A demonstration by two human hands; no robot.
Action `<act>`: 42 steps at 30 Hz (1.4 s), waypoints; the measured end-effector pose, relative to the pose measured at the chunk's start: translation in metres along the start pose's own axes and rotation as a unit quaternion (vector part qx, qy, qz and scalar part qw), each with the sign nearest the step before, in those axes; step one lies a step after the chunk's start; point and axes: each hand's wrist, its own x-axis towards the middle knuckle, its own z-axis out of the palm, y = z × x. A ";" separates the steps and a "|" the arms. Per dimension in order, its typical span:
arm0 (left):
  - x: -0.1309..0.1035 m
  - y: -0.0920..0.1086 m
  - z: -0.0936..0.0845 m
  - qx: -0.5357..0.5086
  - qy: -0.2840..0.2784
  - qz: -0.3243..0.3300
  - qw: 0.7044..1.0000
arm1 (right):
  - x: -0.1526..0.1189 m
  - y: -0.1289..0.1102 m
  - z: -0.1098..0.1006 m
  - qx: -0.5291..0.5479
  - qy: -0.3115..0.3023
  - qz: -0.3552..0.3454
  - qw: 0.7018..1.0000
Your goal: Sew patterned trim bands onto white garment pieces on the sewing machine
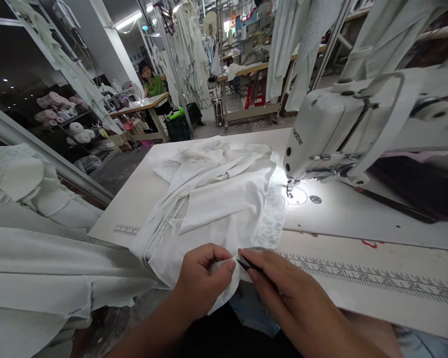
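Note:
A white fabric piece (pixel 224 206) with pale leopard-print bands lies crumpled on the sewing table, and its near edge hangs over the front. My left hand (pixel 203 278) pinches that edge between thumb and fingers. Close beside it, my right hand (pixel 298 293) is closed around a small black pointed tool (pixel 243 265), whose tip meets the pinched cloth. Most of the tool is hidden in the palm, so I cannot tell whether it is snips or tweezers. To the right, the white sewing machine (pixel 317 129) has its lit needle area by the fabric's printed border.
A printed ruler (pixel 343 273) runs along the table's front edge. Draped white cloth (pixel 41 278) fills the left side. Dark folded material (pixel 406 184) sits under the machine arm. Farther back are hanging garments (pixel 188 54), other worktables and a person in green (pixel 156 85).

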 end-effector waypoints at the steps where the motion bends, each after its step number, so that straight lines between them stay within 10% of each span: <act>1: 0.000 0.000 0.000 0.000 0.001 -0.007 1.000 | 0.001 0.006 -0.004 -0.029 0.002 -0.003 1.000; 8: 0.001 -0.005 -0.004 -0.022 0.013 -0.021 0.999 | -0.004 0.077 -0.069 -0.375 0.036 0.132 0.917; 19: -0.002 0.010 0.007 -0.079 0.009 -0.071 0.994 | 0.040 0.129 -0.142 -0.474 0.003 0.203 0.857; 25: -0.014 0.009 0.002 -0.075 0.021 -0.060 0.995 | 0.050 0.132 -0.138 -0.523 -0.036 0.173 0.834; 30: -0.019 0.006 0.002 -0.065 0.030 -0.049 0.996 | 0.013 0.079 -0.128 -0.512 -0.049 0.104 0.851; 35: -0.022 0.004 0.008 -0.012 0.033 -0.011 0.999 | -0.043 0.008 -0.068 -0.250 0.020 -0.006 0.968; 42: -0.025 0.003 0.009 -0.014 0.008 0.019 1.000 | -0.047 -0.019 -0.001 -0.057 -0.031 -0.031 0.997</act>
